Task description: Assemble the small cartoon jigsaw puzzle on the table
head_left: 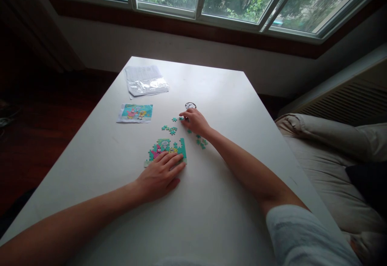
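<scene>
A partly joined cartoon jigsaw (168, 147) lies on the white table (211, 201). My left hand (159, 176) rests flat on its near edge, fingers stretched out and together. My right hand (195, 121) reaches further out, its fingertips pinched on a loose teal puzzle piece (182, 118). Several more loose teal pieces (169, 129) lie between the two hands, and a few more pieces (202, 141) sit just under my right wrist.
A small picture card (135, 112) of the same cartoon lies to the left. A clear plastic bag on printed paper (146, 81) sits near the far edge. A small dark ring-shaped object (190, 105) lies beyond my right hand. A beige cushion (332, 145) is at the right.
</scene>
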Demonstrator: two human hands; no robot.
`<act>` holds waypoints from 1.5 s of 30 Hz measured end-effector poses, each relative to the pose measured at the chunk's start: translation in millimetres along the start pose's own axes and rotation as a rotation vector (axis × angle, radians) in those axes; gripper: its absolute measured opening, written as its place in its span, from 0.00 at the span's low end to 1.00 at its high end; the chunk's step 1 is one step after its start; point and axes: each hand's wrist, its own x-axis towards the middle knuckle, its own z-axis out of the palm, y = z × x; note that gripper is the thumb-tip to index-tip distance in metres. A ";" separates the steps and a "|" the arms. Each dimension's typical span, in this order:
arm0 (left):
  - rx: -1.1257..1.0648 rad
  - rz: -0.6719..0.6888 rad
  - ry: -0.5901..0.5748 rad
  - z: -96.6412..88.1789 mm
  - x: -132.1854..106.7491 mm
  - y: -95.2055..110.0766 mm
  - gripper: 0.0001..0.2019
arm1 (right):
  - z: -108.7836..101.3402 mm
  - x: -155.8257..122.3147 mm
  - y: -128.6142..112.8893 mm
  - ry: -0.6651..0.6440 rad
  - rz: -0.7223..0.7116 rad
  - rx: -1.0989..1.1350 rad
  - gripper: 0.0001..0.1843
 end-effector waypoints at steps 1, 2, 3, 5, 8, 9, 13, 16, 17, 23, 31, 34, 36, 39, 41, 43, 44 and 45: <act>-0.001 -0.001 0.000 -0.5 0.2 0.1 0.21 | 1.2 0.8 -0.8 -0.005 -0.006 -0.004 0.14; -0.004 -0.002 0.000 -0.8 0.4 0.3 0.21 | 1.8 1.3 -1.8 -0.009 -0.012 -0.008 0.14; -0.006 -0.002 0.000 -1.1 0.5 0.7 0.21 | 2.2 1.5 -3.1 -0.009 -0.015 -0.009 0.14; -0.010 -0.004 -0.006 -1.4 0.9 1.6 0.21 | 2.7 2.3 -5.7 -0.006 -0.016 -0.009 0.14; -0.009 -0.008 -0.011 -1.5 1.6 2.6 0.21 | 4.6 4.5 -9.9 0.001 -0.011 -0.020 0.15; -0.008 -0.009 -0.012 -1.6 1.8 2.7 0.21 | 5.7 5.3 -11.3 0.002 -0.011 -0.025 0.14; -0.011 -0.006 -0.005 -1.8 2.2 2.7 0.21 | 9.6 7.0 -16.6 0.005 -0.016 -0.024 0.13; -0.017 -0.008 0.005 -1.0 1.7 1.5 0.21 | 9.6 5.1 -19.8 -0.004 -0.036 -0.011 0.11; -0.019 -0.008 0.007 -0.6 1.4 0.9 0.21 | 8.8 3.7 -20.7 -0.012 -0.040 -0.011 0.10; -0.026 -0.004 0.002 -0.6 1.1 -2.6 0.21 | 0.4 -13.0 -28.2 0.003 -0.056 0.014 0.11; -0.026 -0.001 0.018 -1.2 3.2 -4.0 0.21 | 0.1 -33.7 -49.1 -0.075 -0.136 0.036 0.09; -0.030 -0.002 0.009 -1.1 3.2 -4.2 0.21 | 0.0 -35.1 -51.9 -0.078 -0.117 0.035 0.07; -0.029 -0.002 -0.002 -1.1 2.8 -4.4 0.21 | -0.9 -35.7 -52.9 -0.076 -0.104 0.038 0.07; -0.034 -0.006 0.001 -0.6 1.7 -4.9 0.22 | -2.4 -36.9 -54.8 -0.085 -0.089 0.030 0.07; -0.037 -0.003 0.007 -0.1 1.1 -5.1 0.22 | -2.8 -37.5 -56.1 -0.100 -0.080 0.024 0.06; -0.036 0.001 0.010 -0.1 0.7 -5.1 0.22 | -3.0 -37.5 -56.8 -0.111 -0.061 0.027 0.06; -0.035 0.002 0.006 -0.3 0.6 -5.1 0.22 | -3.3 -37.4 -56.7 -0.114 -0.048 0.036 0.06; -0.034 0.003 0.003 -0.7 0.5 -5.1 0.22 | -4.0 -37.1 -56.4 -0.115 -0.037 0.055 0.06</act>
